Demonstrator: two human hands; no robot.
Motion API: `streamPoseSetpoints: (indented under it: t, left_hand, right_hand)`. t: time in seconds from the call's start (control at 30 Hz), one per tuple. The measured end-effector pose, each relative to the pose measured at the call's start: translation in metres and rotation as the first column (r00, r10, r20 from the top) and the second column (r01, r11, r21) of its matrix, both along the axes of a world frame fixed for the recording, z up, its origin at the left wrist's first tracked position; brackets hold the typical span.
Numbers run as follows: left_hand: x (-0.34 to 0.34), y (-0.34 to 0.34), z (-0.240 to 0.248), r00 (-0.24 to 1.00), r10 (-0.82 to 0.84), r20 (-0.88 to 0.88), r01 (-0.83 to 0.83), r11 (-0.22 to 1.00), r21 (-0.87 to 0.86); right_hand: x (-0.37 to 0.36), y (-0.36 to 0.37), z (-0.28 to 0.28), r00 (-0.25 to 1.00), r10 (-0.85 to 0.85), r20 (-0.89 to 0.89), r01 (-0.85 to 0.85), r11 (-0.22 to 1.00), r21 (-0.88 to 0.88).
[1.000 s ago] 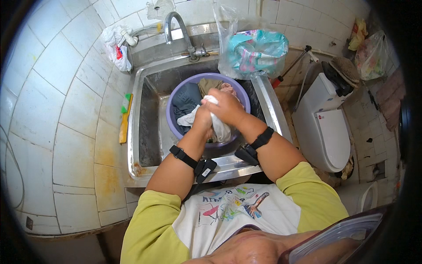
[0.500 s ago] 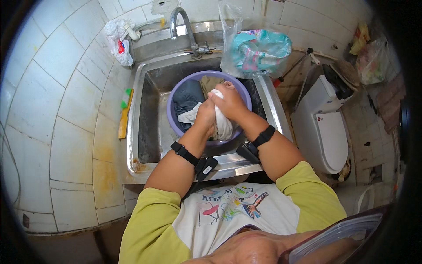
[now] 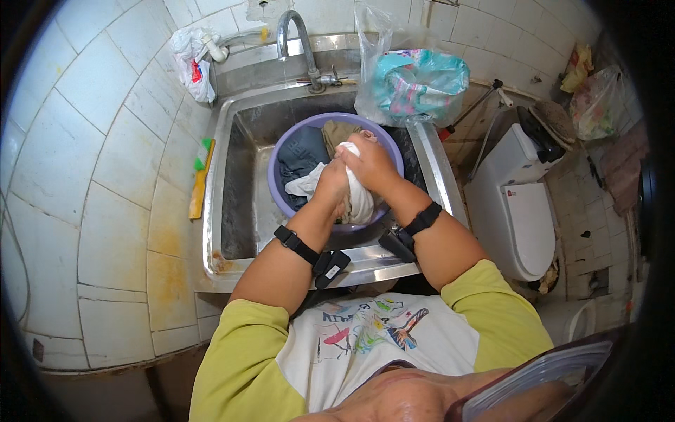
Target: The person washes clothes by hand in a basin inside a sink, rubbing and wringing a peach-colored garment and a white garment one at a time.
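Both of my hands are closed together on a white cloth [image 3: 361, 200] over a purple basin [image 3: 276, 184]. My left hand [image 3: 333, 181] grips it from the left, its fingertips mostly hidden. On the other side my right hand [image 3: 370, 163] wraps its fingers round the bunched fabric. One white end spills out left of my hands. Dark blue-grey clothing [image 3: 301, 151] fills the basin's left part, and an olive-brown garment [image 3: 339, 133] lies at its far side. What lies under my hands is hidden.
The basin stands in a steel sink [image 3: 235, 204] below a curved tap [image 3: 307, 53]. A turquoise plastic package [image 3: 422, 81] sits on the sink's far right corner. A yellow-handled brush [image 3: 200, 184] is at the left wall. Right of the sink stands a white toilet [image 3: 524, 218].
My hands keep their hold on the white cloth and have barely shifted. The whole view has moved very slightly.
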State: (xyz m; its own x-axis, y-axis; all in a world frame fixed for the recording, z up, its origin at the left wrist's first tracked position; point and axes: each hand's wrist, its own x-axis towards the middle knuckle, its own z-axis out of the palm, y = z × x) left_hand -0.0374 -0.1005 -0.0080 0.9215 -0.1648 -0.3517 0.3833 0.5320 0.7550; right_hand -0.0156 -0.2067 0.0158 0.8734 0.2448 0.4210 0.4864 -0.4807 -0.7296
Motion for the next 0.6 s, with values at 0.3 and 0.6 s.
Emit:
streamPoseSetpoints:
  t: [0.3, 0.6]
  left_hand:
    - [0.003, -0.001, -0.003, 0.999, -0.005, 0.032, 0.002, 0.996, 0.085]
    - [-0.009, -0.005, 0.029, 0.985, -0.153, -0.079, 0.156, 0.987, 0.026]
  right_hand:
    - [0.020, -0.005, -0.025, 0.990, -0.136, 0.028, 0.132, 0.985, 0.112]
    - [0.020, -0.014, -0.022, 0.978, -0.189, -0.084, 0.192, 0.981, 0.027]
